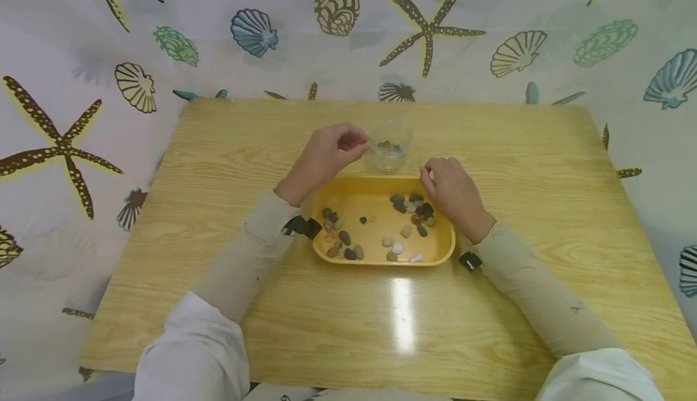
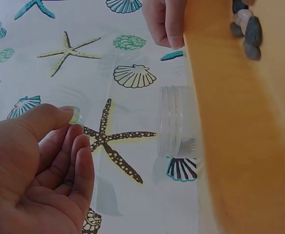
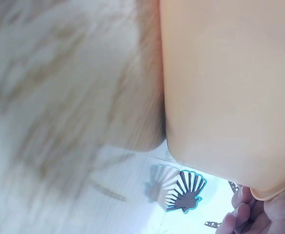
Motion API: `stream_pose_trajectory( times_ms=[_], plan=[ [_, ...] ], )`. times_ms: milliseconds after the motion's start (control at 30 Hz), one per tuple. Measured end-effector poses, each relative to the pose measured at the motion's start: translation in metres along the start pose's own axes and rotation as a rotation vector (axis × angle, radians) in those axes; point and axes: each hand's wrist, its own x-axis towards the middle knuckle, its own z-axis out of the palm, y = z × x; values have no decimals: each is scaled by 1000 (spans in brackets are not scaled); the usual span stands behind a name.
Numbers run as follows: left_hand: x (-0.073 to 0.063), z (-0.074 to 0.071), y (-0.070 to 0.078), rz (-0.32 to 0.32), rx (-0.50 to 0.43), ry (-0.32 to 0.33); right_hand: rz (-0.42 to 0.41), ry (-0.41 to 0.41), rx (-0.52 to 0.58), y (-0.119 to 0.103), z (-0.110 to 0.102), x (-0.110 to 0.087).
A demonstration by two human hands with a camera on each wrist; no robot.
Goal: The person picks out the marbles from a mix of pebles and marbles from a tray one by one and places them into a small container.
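My left hand (image 1: pixel 331 154) is just left of a clear plastic jar (image 1: pixel 389 164) behind the tray. Between thumb and fingertip it pinches a small clear, greenish glass bead (image 2: pixel 75 115), seen best in the left wrist view. Several small coloured pieces (image 1: pixel 388 145) show inside the jar. My right hand (image 1: pixel 456 194) is at the back right corner of the yellow tray (image 1: pixel 354 192), fingers loosely curled beside the rim. The right wrist view shows only part of those fingers (image 3: pixel 242 212), low at the corner.
Inside the tray, dark and brown stones (image 1: pixel 345 239) lie at the left, and a mixed cluster (image 1: pixel 425 208) at the back right. Paler stones (image 1: pixel 397 248) lie near its front side. All stands on a wooden table (image 1: pixel 229 141), with a shell-patterned cloth (image 1: pixel 294 2) behind.
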Motion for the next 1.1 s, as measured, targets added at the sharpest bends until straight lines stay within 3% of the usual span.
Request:
stream_pose_trajectory(
  times_ms=[200,467,767,1100],
  plan=[
    [17,-1,-12,14,55,4,12,1,0,1,1,1],
    [37,9,-26,-24,80,-20,35,-17,4,-1,-2,1],
    [49,28,-35,-48,212,-200,36,-21,5,-1,0,1],
    [55,38,-34,-45,226,-234,27,4,6,0,0,0]
  ],
)
